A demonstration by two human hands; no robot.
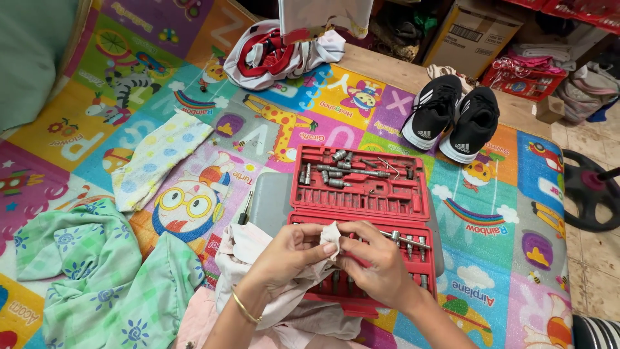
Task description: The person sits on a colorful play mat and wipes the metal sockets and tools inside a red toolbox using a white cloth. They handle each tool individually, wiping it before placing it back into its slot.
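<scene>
I have my left hand [290, 251] and right hand [374, 262] together at six o'clock over the open red socket case [361, 194], both grips pinched shut on a fold of pale cloth [330, 234]; whether a small part sits inside it I cannot tell. To rub well, I judge I should keep the fold tight, working low over the case, clear of the loose bits at twelve o'clock.
</scene>
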